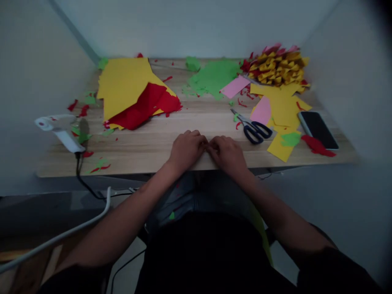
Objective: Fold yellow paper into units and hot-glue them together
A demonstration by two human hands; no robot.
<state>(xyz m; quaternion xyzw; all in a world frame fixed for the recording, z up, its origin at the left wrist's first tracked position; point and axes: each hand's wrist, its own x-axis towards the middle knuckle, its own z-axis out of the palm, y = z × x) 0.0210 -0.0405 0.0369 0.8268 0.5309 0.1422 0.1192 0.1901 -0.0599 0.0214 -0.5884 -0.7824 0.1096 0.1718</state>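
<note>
No legible text or labels.

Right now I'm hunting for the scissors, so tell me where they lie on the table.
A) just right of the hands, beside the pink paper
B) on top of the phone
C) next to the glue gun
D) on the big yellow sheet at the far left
A: the scissors lie just right of the hands, their black handles beside the pink paper.

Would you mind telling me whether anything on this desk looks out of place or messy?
Red and green paper scraps litter the wooden table, thickest around the glue gun, which hangs over the left edge.
</note>
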